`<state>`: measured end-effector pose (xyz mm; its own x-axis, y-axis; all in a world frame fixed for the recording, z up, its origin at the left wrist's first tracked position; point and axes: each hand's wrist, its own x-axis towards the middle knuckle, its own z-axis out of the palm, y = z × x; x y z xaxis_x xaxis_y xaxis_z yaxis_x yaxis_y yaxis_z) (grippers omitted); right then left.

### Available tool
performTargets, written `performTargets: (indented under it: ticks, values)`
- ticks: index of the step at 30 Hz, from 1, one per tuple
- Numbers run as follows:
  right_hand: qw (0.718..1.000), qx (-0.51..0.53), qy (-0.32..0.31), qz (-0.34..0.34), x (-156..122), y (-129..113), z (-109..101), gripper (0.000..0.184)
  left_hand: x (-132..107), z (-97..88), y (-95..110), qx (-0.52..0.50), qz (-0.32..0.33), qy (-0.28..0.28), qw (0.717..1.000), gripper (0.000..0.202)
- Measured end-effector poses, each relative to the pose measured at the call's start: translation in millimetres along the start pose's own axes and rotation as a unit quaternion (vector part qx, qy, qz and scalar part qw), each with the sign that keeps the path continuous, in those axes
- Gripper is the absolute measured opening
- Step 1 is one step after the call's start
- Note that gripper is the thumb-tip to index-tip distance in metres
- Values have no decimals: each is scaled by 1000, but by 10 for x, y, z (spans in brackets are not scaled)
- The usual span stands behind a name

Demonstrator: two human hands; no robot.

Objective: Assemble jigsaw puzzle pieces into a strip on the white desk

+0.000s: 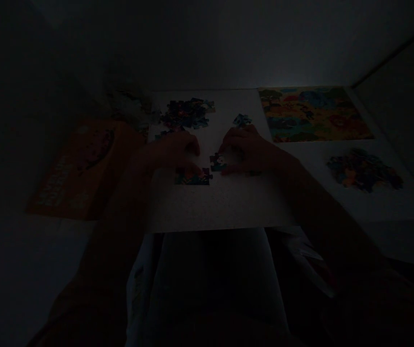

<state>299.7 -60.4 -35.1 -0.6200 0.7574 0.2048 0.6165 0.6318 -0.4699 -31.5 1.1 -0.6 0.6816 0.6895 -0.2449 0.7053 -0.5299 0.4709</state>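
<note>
The picture is very dark. My left hand [176, 150] rests curled on a white board [221, 202], its fingertips on a small joined cluster of puzzle pieces [193, 177]. My right hand [250, 152] lies beside it, fingers bent round a single puzzle piece [217, 162] that sits just right of the cluster. A heap of loose pieces [187, 114] lies beyond my left hand, and one separate piece [242, 120] lies just beyond my right hand.
A colourful reference picture [313, 113] lies at the far right, with another pile of pieces [364, 169] in front of it. An orange puzzle box [80, 168] sits at the left. A wall rises behind the board. My lap is below the board's near edge.
</note>
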Motion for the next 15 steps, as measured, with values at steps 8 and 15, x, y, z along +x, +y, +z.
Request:
performTargets:
  ticks: [8, 15]
  values:
    - [1000, 5, -6, 14, 6, 7, 13, 51, 9, -20, -54, -15, -13, -11, 1000, 65]
    - [1000, 23, 5, 16, 5, -68, 67, 54, -30, -48, 21, -10, -29, -7, 999, 61]
